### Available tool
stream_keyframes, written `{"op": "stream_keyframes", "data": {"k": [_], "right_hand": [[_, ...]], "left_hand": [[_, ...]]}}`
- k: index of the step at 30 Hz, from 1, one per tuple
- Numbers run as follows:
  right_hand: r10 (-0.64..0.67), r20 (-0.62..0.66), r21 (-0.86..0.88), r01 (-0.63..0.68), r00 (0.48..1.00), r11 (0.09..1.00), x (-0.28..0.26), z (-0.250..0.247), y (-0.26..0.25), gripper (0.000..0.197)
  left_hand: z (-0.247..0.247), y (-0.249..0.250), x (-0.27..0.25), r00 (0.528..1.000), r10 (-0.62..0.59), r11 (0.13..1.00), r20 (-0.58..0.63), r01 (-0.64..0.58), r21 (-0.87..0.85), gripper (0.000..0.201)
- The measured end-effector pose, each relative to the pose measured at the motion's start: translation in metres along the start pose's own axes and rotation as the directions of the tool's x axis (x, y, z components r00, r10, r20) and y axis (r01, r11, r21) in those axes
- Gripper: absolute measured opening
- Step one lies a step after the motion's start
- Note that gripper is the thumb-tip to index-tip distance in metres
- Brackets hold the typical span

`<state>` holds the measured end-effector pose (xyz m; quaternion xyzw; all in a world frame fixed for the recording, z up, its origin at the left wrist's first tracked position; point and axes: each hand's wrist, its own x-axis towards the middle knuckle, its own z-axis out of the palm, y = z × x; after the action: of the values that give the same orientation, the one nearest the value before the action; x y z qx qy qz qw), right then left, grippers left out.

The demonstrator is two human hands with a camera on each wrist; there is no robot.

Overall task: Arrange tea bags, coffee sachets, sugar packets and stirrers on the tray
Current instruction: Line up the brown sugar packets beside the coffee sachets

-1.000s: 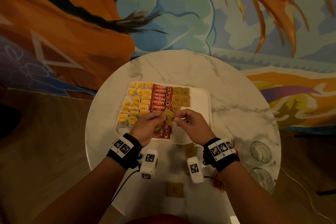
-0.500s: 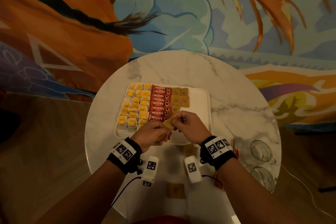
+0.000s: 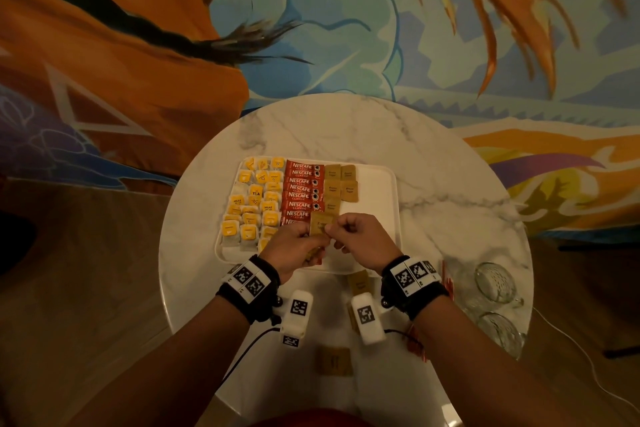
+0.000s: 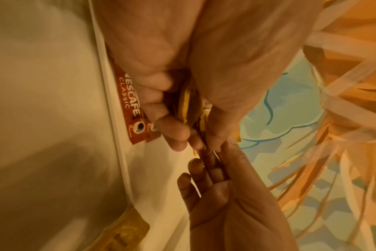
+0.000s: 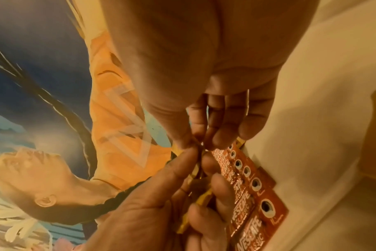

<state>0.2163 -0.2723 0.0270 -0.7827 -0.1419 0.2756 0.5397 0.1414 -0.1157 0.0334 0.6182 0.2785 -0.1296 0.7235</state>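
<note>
A white tray [image 3: 388,184] on the round marble table holds yellow tea bags [image 3: 254,204] on the left, red Nescafe coffee sachets [image 3: 301,189] in the middle and brown sugar packets [image 3: 341,184] to their right. Over the tray's near edge my left hand [image 3: 313,237] grips a small bunch of brown sugar packets [image 4: 191,105]. My right hand [image 3: 334,229] pinches the top packet [image 3: 320,222] of that bunch between thumb and fingers. The two hands touch at the fingertips. No stirrers are plainly visible.
Loose brown sugar packets lie on the table near me, one [image 3: 359,282] between my wrists and another [image 3: 334,360] closer in. Two glass cups [image 3: 495,282] stand at the right edge. Something red [image 3: 446,282] lies beside my right wrist. The tray's right part is bare.
Both hands dipped slightly toward me and stayed together over the tray's near edge. The brown packet between them has turned from tilted to flatter and more face-up.
</note>
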Motion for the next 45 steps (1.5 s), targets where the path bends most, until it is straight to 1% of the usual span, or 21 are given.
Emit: {"op": "stream_keyframes", "data": {"k": [4, 6, 9, 12, 14, 16, 19, 20, 22, 23, 24, 28, 30, 31, 33, 35, 37, 38, 39, 42, 45], "right_hand": [[-0.021, 0.016, -0.095, 0.022, 1.0, 0.995, 0.005, -0.006, -0.004, 0.018], [-0.004, -0.074, -0.119, -0.005, 0.997, 0.993, 0.015, -0.014, -0.003, 0.019], [0.04, -0.275, -0.19, -0.095, 0.961, 0.977, 0.04, -0.03, 0.005, 0.018], [0.119, -0.303, -0.29, -0.21, 0.946, 0.934, 0.06, -0.037, 0.016, 0.017], [0.142, -0.305, -0.384, -0.258, 0.942, 0.887, 0.07, -0.035, 0.023, 0.017], [0.148, -0.317, -0.434, -0.283, 0.937, 0.855, 0.076, -0.033, 0.025, 0.017], [0.149, -0.33, -0.479, -0.302, 0.932, 0.824, 0.078, -0.031, 0.023, 0.019], [0.144, -0.342, -0.482, -0.305, 0.929, 0.822, 0.077, -0.032, 0.023, 0.022], [0.138, -0.352, -0.477, -0.304, 0.926, 0.825, 0.076, -0.032, 0.023, 0.039], [0.14, -0.345, -0.479, -0.302, 0.928, 0.824, 0.077, -0.032, 0.023, 0.047], [0.141, -0.333, -0.486, -0.298, 0.932, 0.822, 0.077, -0.032, 0.023, 0.049], [0.126, -0.278, -0.486, -0.252, 0.952, 0.837, 0.073, -0.032, 0.017, 0.033], [0.118, -0.26, -0.494, -0.237, 0.958, 0.837, 0.072, -0.03, 0.015, 0.029], [0.12, -0.262, -0.496, -0.24, 0.958, 0.835, 0.072, -0.03, 0.016, 0.031], [0.119, -0.285, -0.461, -0.245, 0.951, 0.853, 0.069, -0.03, 0.017, 0.041], [0.075, -0.282, -0.401, -0.189, 0.956, 0.896, 0.061, -0.029, 0.013, 0.04], [-0.009, -0.199, -0.326, -0.057, 0.98, 0.944, 0.05, -0.022, 0.007, 0.025], [-0.039, -0.134, -0.264, 0.002, 0.99, 0.965, 0.044, -0.018, 0.005, 0.017], [-0.058, -0.066, -0.199, 0.043, 0.996, 0.979, 0.038, -0.014, 0.001, 0.014], [-0.088, 0.07, -0.098, 0.094, 0.994, 0.991, 0.021, -0.007, -0.006, 0.015], [-0.129, 0.121, -0.048, 0.136, 0.984, 0.99, 0.01, -0.004, -0.011, 0.015]], "left_hand": [[0.003, 0.001, 0.001, 1.0, -0.001, 1.0, -0.001, 0.001, 0.007, 0.016], [0.004, 0.002, 0.002, 1.0, -0.02, 0.999, -0.01, 0.02, -0.033, 0.018], [0.003, 0.003, 0.002, 0.999, -0.046, 0.991, 0.004, 0.046, -0.127, 0.026], [-0.001, 0.002, 0.002, 0.997, -0.057, 0.976, 0.046, 0.066, -0.207, 0.043], [-0.004, 0.0, 0.002, 0.997, -0.048, 0.968, 0.061, 0.061, -0.241, 0.046], [-0.006, 0.0, 0.002, 0.997, -0.044, 0.963, 0.056, 0.057, -0.263, 0.045], [-0.008, 0.001, 0.001, 0.999, -0.046, 0.959, 0.019, 0.05, -0.277, 0.035], [-0.009, 0.001, 0.001, 0.999, -0.048, 0.96, 0.011, 0.049, -0.276, 0.031], [-0.01, 0.001, -0.001, 0.999, -0.048, 0.966, -0.002, 0.046, -0.254, 0.026], [-0.01, 0.002, -0.002, 0.999, -0.05, 0.969, -0.006, 0.047, -0.241, 0.024], [-0.011, 0.002, -0.002, 0.999, -0.053, 0.971, -0.01, 0.049, -0.235, 0.022], [-0.01, 0.003, -0.002, 0.997, -0.073, 0.965, -0.024, 0.064, -0.253, 0.02], [-0.009, 0.004, -0.002, 0.997, -0.075, 0.963, -0.016, 0.068, -0.262, 0.02], [-0.009, 0.004, -0.002, 0.997, -0.074, 0.963, -0.014, 0.068, -0.262, 0.02], [-0.009, 0.003, -0.001, 0.998, -0.067, 0.964, -0.013, 0.062, -0.258, 0.018], [-0.008, 0.002, -0.001, 0.998, -0.054, 0.967, -0.02, 0.047, -0.249, 0.016], [-0.008, 0.002, -0.001, 0.998, -0.042, 0.972, -0.036, 0.032, -0.231, 0.014], [-0.008, 0.001, -0.001, 0.998, -0.034, 0.977, -0.044, 0.024, -0.213, 0.012], [-0.008, 0.0, -0.002, 0.998, -0.027, 0.981, -0.051, 0.017, -0.192, 0.01], [-0.006, -0.002, -0.002, 0.998, -0.006, 0.989, -0.061, -0.003, -0.147, 0.011], [-0.007, -0.002, -0.004, 0.998, 0.014, 0.99, -0.065, -0.023, -0.138, 0.01]]}}
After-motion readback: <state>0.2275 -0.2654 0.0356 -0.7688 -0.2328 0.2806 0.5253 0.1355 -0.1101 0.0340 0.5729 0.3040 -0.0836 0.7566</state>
